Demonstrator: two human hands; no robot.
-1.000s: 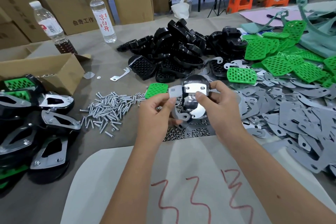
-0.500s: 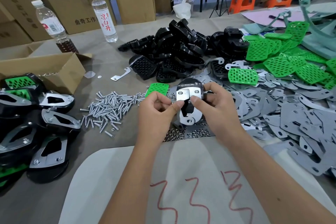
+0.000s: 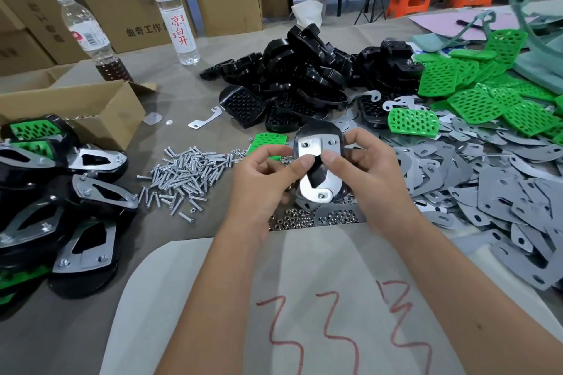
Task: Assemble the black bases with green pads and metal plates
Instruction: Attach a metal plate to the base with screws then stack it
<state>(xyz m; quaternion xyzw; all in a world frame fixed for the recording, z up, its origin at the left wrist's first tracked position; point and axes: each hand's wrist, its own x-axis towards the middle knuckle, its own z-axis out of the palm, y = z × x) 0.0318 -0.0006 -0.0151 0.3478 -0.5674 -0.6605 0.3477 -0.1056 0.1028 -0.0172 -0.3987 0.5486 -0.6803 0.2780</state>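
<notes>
— What held the parts?
— An open cardboard box (image 3: pixel 91 113) sat at the left edge of the table (image 3: pixel 76 338); its contents could not be made out. Loose screws (image 3: pixel 185 173) lay beside it.
— And the hands?
— Above the table's near middle, the left hand (image 3: pixel 259 179) and right hand (image 3: pixel 374 173) pinched a black base (image 3: pixel 318 137), thumbs pressing its metal plate (image 3: pixel 316 189).

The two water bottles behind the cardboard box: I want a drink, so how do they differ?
The left bottle leans and holds only some dark liquid at its bottom, with a small label. The right bottle stands upright, looks clear, and has a tall white label with red characters. Both are clear plastic with white caps.
</notes>
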